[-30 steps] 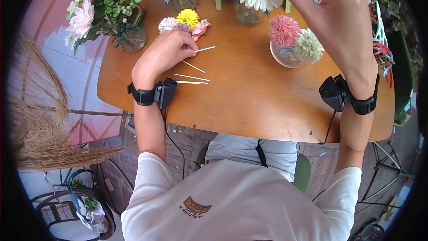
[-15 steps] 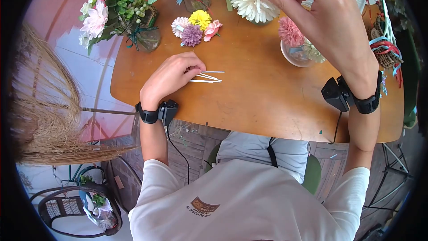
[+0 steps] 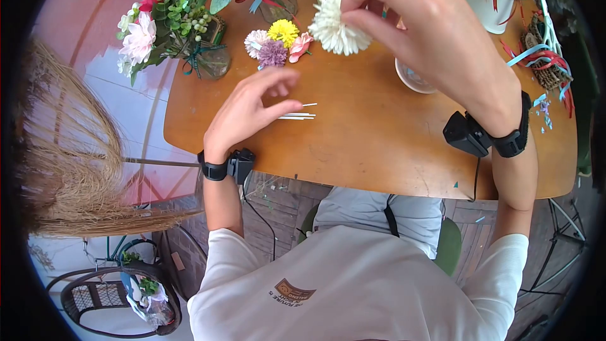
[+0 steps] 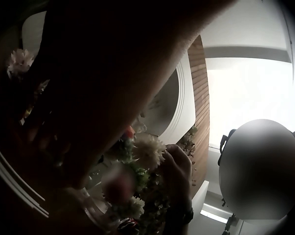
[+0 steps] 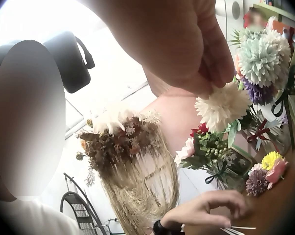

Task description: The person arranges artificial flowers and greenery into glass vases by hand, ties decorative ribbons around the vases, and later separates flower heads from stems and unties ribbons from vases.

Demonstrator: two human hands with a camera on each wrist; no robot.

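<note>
In my right hand [image 3: 429, 31], thumb and fingers pinch a white pompom-like flower head [image 3: 338, 28], held up over the back of the table. The right wrist view shows this white flower [image 5: 221, 110] below the fingertips. My left hand [image 3: 255, 107] hovers at the left with thumb and fingers spread apart, holding nothing. Several thin white sticks [image 3: 300, 117] lie close together on the table by its thumb. Beyond it lie loose flower heads: a yellow one [image 3: 283, 33], a purple one [image 3: 273, 54], a pale pink one [image 3: 255, 43] and a pink rose [image 3: 301, 47].
A glass jar [image 3: 216, 63] of mixed flowers stands at the left edge of the wooden table [image 3: 360, 132]. Partly behind my right hand is a small round bowl [image 3: 416, 82]. A white pot [image 3: 495, 3] with red ribbon and a wicker piece [image 3: 546, 66] stand at the right.
My left hand has drawn the sticks nearer and together, then released them and spread its fingers. Still pinching the white flower, my right hand has shifted left and slightly toward me.
</note>
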